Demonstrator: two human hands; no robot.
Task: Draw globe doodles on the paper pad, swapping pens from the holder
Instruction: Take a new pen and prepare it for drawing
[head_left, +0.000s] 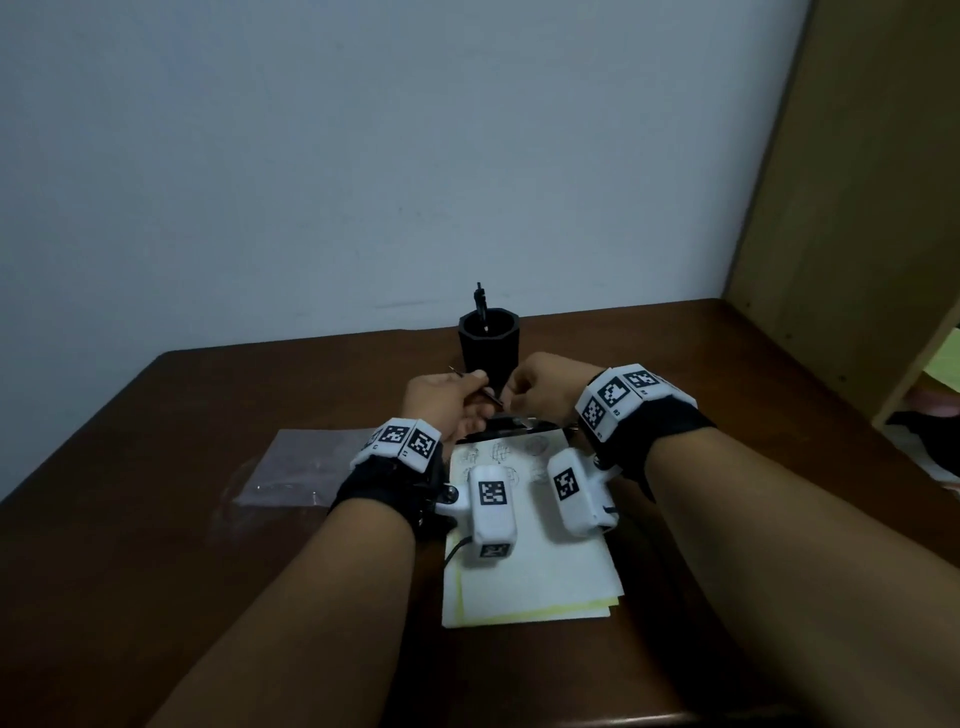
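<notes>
A white paper pad (540, 577) lies on the dark wooden table, with several small globe doodles along its top edge. Behind it stands a black pen holder (491, 345) with one dark pen (480, 301) sticking up from it. My left hand (449, 402) grips a thin dark pen (488, 395) above the pad's top edge, its tip pointing left. My right hand (545, 387) is closed right beside it, at the pen's right end; whether it holds a cap is hidden. Both wrists wear black bands with white marker blocks.
A clear plastic bag (306, 467) lies on the table left of the pad. A tan wooden cabinet (852, 208) stands at the right, with an open shelf below. A pale wall rises behind the table (156, 571).
</notes>
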